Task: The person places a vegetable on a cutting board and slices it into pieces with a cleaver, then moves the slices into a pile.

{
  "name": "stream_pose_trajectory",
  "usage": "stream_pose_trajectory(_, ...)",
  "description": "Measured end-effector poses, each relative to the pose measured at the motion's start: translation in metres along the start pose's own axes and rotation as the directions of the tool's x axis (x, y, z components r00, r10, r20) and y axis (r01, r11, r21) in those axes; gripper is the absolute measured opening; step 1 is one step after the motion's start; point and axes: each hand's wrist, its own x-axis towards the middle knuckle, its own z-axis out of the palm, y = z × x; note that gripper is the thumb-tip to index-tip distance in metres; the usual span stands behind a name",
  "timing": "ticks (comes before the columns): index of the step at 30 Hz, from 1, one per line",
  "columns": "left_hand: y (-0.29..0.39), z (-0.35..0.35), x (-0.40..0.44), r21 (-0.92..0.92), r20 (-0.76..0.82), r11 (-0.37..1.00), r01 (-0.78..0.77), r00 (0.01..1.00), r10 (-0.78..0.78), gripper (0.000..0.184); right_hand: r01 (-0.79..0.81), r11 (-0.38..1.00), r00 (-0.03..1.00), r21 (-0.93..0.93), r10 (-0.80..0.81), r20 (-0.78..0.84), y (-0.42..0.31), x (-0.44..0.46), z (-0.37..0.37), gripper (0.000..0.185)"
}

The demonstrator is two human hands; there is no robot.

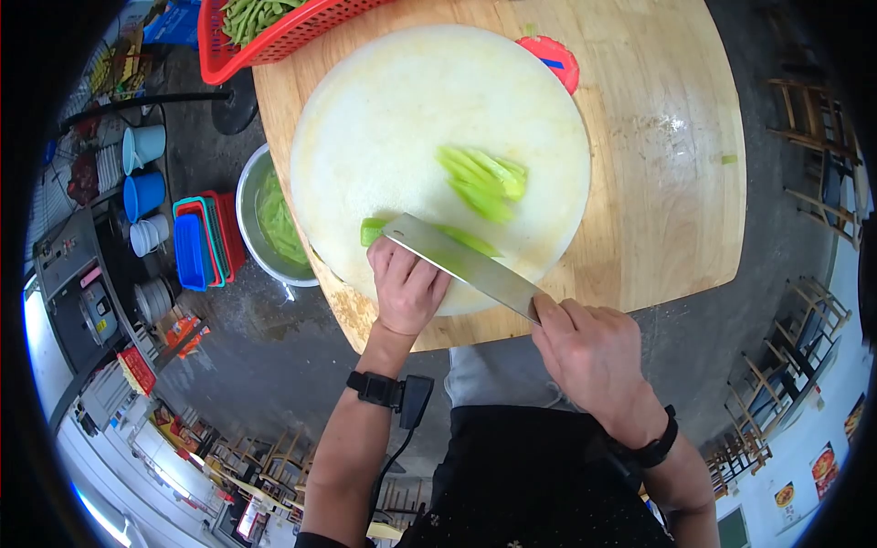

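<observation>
My right hand (592, 352) is wrapped around the handle of a kitchen cleaver (466, 267). Its broad steel blade slants up and left across the near part of a round white cutting board (384, 119). My left hand (402, 288) has its fingers curled down at the blade's far end, holding a pale green celery stalk (373, 230). The blade and fingers hide much of the stalk; more green shows beyond the blade. A small pile of cut celery pieces (484, 181) lies on the board, right of centre and apart from both hands.
The board rests on a wooden table (671, 183). A red basket (274, 41) of green beans (256, 16) stands at the top left. Below the table's left edge, a metal basin (247, 205) holds green pieces. A red object (559, 59) touches the board's upper right edge.
</observation>
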Motion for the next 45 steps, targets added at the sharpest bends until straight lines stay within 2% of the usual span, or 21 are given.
stream_pose_trajectory(10, 0.001, -0.002, 0.002, -0.024, 0.005, 1.0, 0.012, 1.0, -0.011, 0.032, -0.009, 0.999, 0.997, -0.031, 0.011, 0.071, 0.003, -0.002, -0.006, 0.02)
stream_pose_trajectory(16, 0.001, -0.002, 0.003, -0.05, 0.005, 0.999, 0.017, 1.0, -0.016, 0.032, -0.078, 0.997, 0.992, 0.024, 0.075, 0.102, 0.003, -0.002, -0.007, 0.021)
stream_pose_trajectory(18, 0.002, -0.002, 0.003, -0.056, 0.002, 0.998, 0.022, 1.0, -0.022, 0.032, -0.014, 1.0, 0.996, -0.024, 0.016, 0.082, 0.004, 0.002, -0.006, 0.017)
stream_pose_trajectory(25, 0.003, -0.003, 0.005, -0.075, 0.004, 0.997, 0.032, 0.999, -0.032, 0.03, 0.018, 0.999, 1.0, -0.048, -0.016, 0.026, 0.002, 0.024, 0.029, 0.017)
stream_pose_trajectory(31, 0.005, -0.003, 0.007, -0.082, -0.004, 0.996, 0.04, 0.999, -0.041, 0.032, 0.023, 1.0, 0.999, 0.008, -0.022, -0.036, 0.004, 0.03, 0.039, 0.021)
stream_pose_trajectory(34, 0.005, -0.001, 0.007, -0.074, -0.019, 0.996, 0.04, 0.999, -0.041, 0.033, 0.011, 1.0, 1.0, 0.02, -0.01, -0.022, 0.01, 0.026, 0.035, 0.017)
stream_pose_trajectory(36, 0.004, 0.001, 0.008, -0.103, -0.04, 0.994, 0.028, 0.999, -0.033, 0.035, -0.034, 0.99, 0.999, 0.134, 0.038, -0.025, 0.014, 0.028, 0.029, 0.009)
stream_pose_trajectory(37, 0.005, 0.001, 0.007, -0.103, -0.044, 0.994, 0.029, 0.998, -0.034, 0.035, -0.032, 0.991, 0.999, 0.132, 0.035, -0.025, 0.014, 0.031, 0.026, 0.009)
stream_pose_trajectory(39, 0.005, 0.002, 0.008, -0.09, -0.049, 0.995, 0.032, 0.998, -0.036, 0.033, -0.14, 0.945, 0.99, 0.294, 0.136, 0.033, 0.017, 0.047, 0.02, 0.012)
stream_pose_trajectory(43, 0.008, 0.0, 0.012, -0.096, -0.067, 0.995, 0.04, 0.997, -0.047, 0.03, -0.208, 0.886, 0.973, 0.415, 0.23, -0.003, 0.017, 0.063, 0.018, 0.019)
stream_pose_trajectory(45, 0.009, -0.002, 0.011, -0.105, -0.067, 0.994, 0.042, 0.997, -0.049, 0.028, -0.364, 0.77, 0.925, 0.524, 0.365, 0.107, 0.022, 0.061, 0.012, 0.023)
